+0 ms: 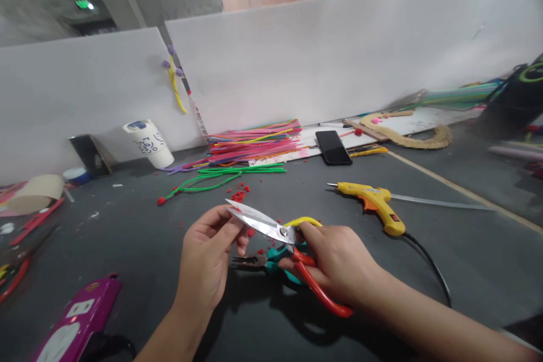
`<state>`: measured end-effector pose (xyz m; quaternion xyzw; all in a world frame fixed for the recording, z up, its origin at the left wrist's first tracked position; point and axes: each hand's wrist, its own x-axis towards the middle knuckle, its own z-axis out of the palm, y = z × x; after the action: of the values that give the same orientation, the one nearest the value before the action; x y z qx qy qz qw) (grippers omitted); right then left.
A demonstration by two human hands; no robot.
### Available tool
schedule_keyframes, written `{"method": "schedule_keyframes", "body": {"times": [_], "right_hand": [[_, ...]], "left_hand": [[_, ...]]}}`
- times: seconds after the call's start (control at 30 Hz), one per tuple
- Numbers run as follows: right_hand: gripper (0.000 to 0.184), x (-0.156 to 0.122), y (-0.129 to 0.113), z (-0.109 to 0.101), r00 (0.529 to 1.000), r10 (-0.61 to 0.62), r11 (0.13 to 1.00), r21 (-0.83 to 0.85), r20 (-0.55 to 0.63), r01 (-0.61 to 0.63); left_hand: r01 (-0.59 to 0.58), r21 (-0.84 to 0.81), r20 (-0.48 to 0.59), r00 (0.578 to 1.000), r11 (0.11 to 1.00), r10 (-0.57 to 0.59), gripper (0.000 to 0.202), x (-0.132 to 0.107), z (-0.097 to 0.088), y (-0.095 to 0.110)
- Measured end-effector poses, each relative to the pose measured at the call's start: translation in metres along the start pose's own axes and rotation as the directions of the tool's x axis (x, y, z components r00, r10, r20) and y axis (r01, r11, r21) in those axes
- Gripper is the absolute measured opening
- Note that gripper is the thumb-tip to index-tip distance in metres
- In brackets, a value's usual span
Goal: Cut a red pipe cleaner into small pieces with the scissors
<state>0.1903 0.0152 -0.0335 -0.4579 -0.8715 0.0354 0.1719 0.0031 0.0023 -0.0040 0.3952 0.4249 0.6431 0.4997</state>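
Note:
My right hand (339, 257) is closed around a pair of scissors (263, 223) with silver blades, one red handle and one yellow. The blades point left, and their tips reach my left hand (210, 257). That hand is closed in a pinch at the tips; a speck of red shows there, but what the fingers hold is mostly hidden. Just under the scissors are teal-handled needle-nose pliers (254, 261), jaws to the left. Whether they lie on the table or touch my right fingers I cannot tell. Small red scraps (241, 195) are scattered beyond my hands.
A yellow glue gun (373, 199) with a black cord lies right. Behind are green stems (237, 170), a pile of coloured pipe cleaners (254, 144), a phone (333, 147) and a white paper roll (149, 144). A purple power strip (85, 317) sits front left.

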Motion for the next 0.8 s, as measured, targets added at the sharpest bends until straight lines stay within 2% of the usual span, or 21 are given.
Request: {"method": "schedule_keyframes", "body": {"times": [0.47,0.7,0.8], "right_hand": [[0.039,0.0003,-0.0017,0.0010,1.000,-0.011,1.000,0.006,-0.019,0.012],[0.037,0.0005,-0.0008,-0.0014,1.000,0.010,1.000,0.010,-0.026,-0.009],[0.032,0.0020,-0.0014,-0.0038,0.998,0.058,0.996,0.066,-0.015,-0.057]], "left_hand": [[0.019,-0.020,-0.003,1.000,1.000,-0.019,0.003,-0.0011,0.0008,0.0018],[0.034,-0.008,-0.003,0.999,0.999,-0.034,0.004,0.0001,-0.0004,0.0034],[0.056,-0.002,-0.013,0.998,0.998,-0.056,0.005,0.0008,-0.0012,0.0038]]}}
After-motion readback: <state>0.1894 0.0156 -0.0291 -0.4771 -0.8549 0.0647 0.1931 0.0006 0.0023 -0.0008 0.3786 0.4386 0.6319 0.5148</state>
